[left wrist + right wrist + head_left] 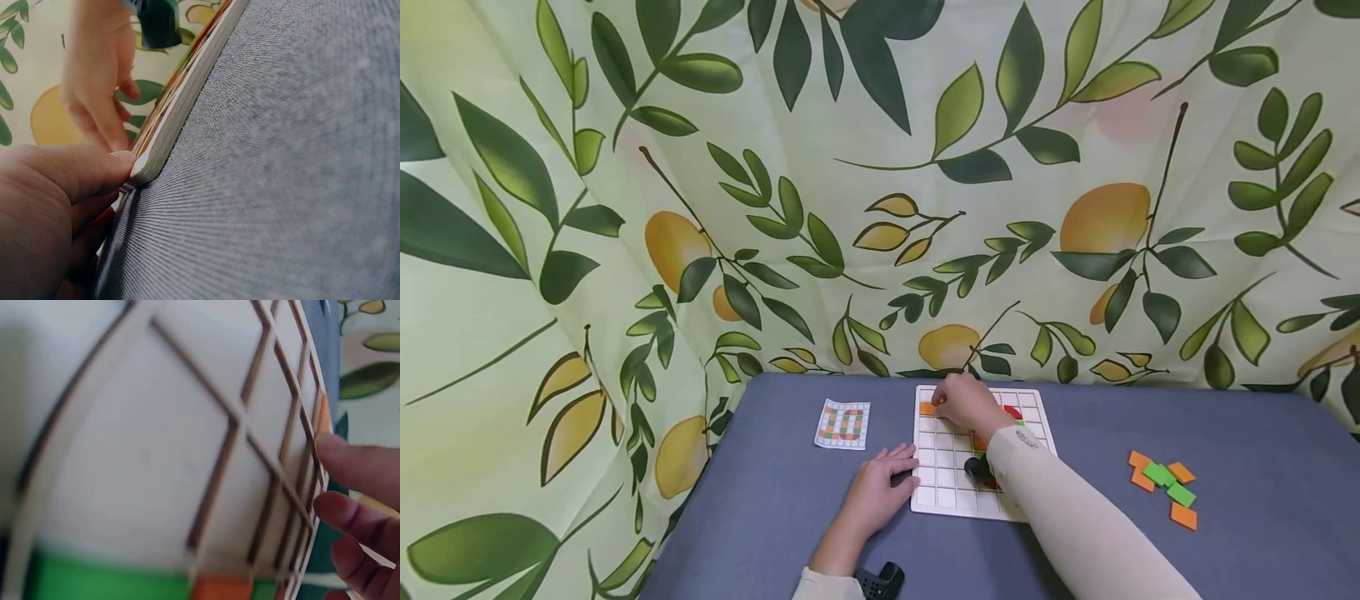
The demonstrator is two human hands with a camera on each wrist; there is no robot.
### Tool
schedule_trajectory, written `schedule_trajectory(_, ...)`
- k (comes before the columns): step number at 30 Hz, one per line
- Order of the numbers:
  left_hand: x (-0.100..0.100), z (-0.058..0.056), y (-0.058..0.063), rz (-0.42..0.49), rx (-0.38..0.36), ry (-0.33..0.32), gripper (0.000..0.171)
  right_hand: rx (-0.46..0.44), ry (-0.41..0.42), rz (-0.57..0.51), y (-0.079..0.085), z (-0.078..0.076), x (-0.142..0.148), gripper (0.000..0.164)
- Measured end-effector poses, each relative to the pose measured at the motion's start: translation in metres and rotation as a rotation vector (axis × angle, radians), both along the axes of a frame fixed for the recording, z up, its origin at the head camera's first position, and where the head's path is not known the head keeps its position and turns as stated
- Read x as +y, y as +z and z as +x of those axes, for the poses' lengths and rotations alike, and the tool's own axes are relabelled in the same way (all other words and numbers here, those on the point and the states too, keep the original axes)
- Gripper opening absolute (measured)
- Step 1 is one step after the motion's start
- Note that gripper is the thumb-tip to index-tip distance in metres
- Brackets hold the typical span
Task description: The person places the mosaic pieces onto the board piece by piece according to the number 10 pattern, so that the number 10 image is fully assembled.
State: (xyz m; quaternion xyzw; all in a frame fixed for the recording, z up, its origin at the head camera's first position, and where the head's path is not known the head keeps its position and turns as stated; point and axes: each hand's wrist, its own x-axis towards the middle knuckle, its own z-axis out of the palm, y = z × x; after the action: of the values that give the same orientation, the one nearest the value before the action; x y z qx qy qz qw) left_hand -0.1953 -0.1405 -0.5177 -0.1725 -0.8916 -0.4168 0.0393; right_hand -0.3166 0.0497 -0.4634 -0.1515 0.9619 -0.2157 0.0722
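On the blue-grey surface, near the leafy cloth, I see a white gridded board holding some coloured pieces. The person's left hand touches its left edge, fingers loosely extended. Over by the far left corner, the right hand has its fingers slightly apart, one fingertip against an orange tile. A patterned card lies left of the board; loose orange and green tiles sit well to its right.
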Motion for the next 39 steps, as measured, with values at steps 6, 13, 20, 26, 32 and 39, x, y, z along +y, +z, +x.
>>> schedule_trajectory(6,0.001,0.000,0.000,0.029,-0.029,0.009,0.025,-0.046,0.000,-0.024,0.015,0.007,0.045,0.019)
schedule_trajectory(13,0.000,-0.001,0.000,0.032,-0.017,0.000,0.025,-0.008,0.002,-0.039,0.024,0.037,0.138,0.025)
schedule_trajectory(20,-0.001,-0.001,-0.002,0.013,0.006,0.002,0.025,-0.029,-0.051,-0.004,0.018,0.079,0.232,0.029)
schedule_trajectory(26,-0.001,0.001,-0.003,0.020,0.020,-0.007,0.024,-0.106,-0.108,0.030,0.012,0.098,0.278,0.033)
schedule_trajectory(32,-0.002,0.000,-0.004,0.019,0.024,-0.006,0.024,-0.095,-0.074,0.074,0.007,0.102,0.280,0.035)
schedule_trajectory(39,-0.002,0.000,-0.005,0.017,0.029,-0.016,0.024,-0.038,-0.065,0.077,0.002,0.105,0.278,0.032)
